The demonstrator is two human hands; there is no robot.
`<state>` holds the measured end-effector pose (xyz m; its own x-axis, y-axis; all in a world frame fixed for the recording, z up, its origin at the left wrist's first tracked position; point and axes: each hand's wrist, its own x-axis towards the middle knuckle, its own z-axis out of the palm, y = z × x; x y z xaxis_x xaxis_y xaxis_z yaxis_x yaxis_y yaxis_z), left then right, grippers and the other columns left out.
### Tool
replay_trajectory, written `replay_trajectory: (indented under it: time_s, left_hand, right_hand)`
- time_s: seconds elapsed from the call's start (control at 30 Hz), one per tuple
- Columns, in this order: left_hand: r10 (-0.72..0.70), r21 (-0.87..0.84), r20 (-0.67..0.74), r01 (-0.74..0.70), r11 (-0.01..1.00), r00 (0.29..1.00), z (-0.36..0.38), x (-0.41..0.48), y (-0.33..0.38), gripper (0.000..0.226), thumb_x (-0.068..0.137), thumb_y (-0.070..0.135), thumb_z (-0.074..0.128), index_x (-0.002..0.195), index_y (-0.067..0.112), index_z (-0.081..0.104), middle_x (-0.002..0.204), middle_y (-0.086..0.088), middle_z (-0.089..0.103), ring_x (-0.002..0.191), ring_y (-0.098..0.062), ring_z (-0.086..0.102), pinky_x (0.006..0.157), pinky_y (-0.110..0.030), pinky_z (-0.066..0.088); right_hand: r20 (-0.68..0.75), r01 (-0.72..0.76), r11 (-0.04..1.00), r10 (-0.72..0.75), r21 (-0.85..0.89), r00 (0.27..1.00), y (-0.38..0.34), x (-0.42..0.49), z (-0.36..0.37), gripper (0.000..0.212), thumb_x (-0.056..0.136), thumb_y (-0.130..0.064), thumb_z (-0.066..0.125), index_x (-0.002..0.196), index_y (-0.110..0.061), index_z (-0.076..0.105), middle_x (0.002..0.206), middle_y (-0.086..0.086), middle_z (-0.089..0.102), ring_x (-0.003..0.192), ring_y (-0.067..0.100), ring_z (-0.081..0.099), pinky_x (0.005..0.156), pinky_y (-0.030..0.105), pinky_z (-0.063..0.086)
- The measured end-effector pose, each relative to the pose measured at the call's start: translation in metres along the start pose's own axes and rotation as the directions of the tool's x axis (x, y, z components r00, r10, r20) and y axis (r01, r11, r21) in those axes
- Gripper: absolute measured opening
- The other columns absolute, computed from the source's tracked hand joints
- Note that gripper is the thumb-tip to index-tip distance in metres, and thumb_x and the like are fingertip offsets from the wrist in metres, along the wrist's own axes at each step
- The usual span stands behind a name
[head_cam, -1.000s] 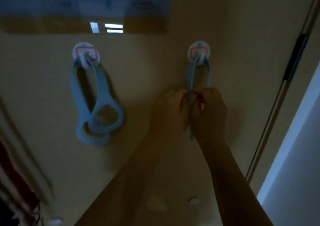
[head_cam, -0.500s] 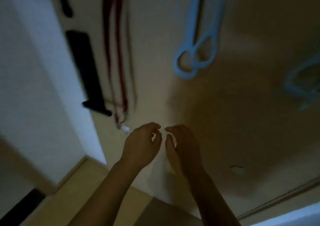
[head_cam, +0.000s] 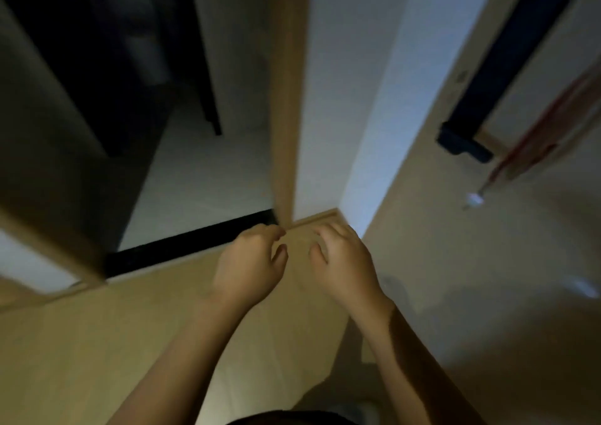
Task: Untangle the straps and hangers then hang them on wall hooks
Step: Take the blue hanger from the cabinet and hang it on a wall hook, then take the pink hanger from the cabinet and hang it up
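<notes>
My left hand [head_cam: 248, 263] and my right hand [head_cam: 343, 262] hover side by side above the floor, fingers loosely curled and apart, holding nothing. A red strap [head_cam: 540, 135] hangs on the beige wall at the far right edge, blurred, with a small pale piece [head_cam: 474, 199] at its lower end. The blue loops and the wall hooks are out of view.
A black lever door handle [head_cam: 494, 76] on its long plate sits on the beige door surface at upper right. A white wall corner [head_cam: 374, 105] and a wooden door frame [head_cam: 286, 92] stand ahead. A dark doorway with a black threshold strip [head_cam: 185, 245] lies to the left.
My hands let go of the blue strap on the right hook and dropped away from the wall. The view swung left and down, so the blue loops left the frame.
</notes>
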<state>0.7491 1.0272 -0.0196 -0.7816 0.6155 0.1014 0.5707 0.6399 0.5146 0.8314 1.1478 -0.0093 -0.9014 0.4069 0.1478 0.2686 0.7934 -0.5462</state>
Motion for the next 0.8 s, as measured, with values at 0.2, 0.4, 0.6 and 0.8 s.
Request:
replay_trajectory:
  time_s: [0.2, 0.4, 0.6, 0.8]
  left_hand:
    - [-0.353, 0.048, -0.065, 0.356, 0.933, 0.933, -0.06, -0.082, -0.122, 0.036, 0.09, 0.029, 0.05, 0.124, 0.018, 0.054, 0.124, -0.002, 0.059, 0.111, -0.022, 0.056, 0.089, -0.031, 0.047]
    - [-0.649, 0.016, -0.127, 0.655, 0.755, 0.75, -0.097, -0.157, -0.197, 0.036, 0.092, 0.03, 0.047, 0.127, 0.019, 0.051, 0.124, -0.002, 0.056, 0.114, -0.02, 0.052, 0.087, -0.027, 0.041]
    - [-0.826, -0.105, -0.173, 0.824, 0.557, 0.537, -0.115, -0.189, -0.254, 0.035, 0.091, 0.028, 0.049, 0.124, 0.016, 0.053, 0.122, -0.006, 0.057, 0.115, -0.024, 0.051, 0.092, -0.032, 0.043]
    - [-0.889, -0.135, -0.234, 0.893, 0.43, 0.393, -0.154, -0.171, -0.318, 0.037, 0.091, 0.031, 0.047, 0.126, 0.018, 0.051, 0.125, -0.002, 0.056, 0.118, -0.023, 0.048, 0.092, -0.032, 0.043]
  right_hand:
    - [0.277, 0.238, 0.971, -0.238, 0.036, 0.931, -0.109, 0.003, 0.096, 0.04, 0.094, -0.02, 0.041, 0.134, -0.015, 0.046, 0.136, 0.003, 0.049, 0.127, 0.018, 0.04, 0.103, 0.026, 0.032]
    - [0.502, 0.421, 0.903, -0.404, 0.085, 0.765, -0.195, 0.004, 0.169, 0.041, 0.096, -0.023, 0.039, 0.135, -0.013, 0.045, 0.137, 0.004, 0.048, 0.127, 0.02, 0.038, 0.103, 0.028, 0.031]
    - [0.647, 0.582, 0.799, -0.525, 0.15, 0.553, -0.266, 0.017, 0.227, 0.042, 0.096, -0.023, 0.038, 0.136, -0.012, 0.042, 0.136, 0.004, 0.048, 0.126, 0.019, 0.037, 0.103, 0.028, 0.03]
    - [0.699, 0.697, 0.68, -0.613, 0.23, 0.367, -0.335, 0.059, 0.287, 0.041, 0.095, -0.023, 0.039, 0.135, -0.012, 0.043, 0.133, 0.004, 0.05, 0.124, 0.018, 0.038, 0.102, 0.028, 0.031]
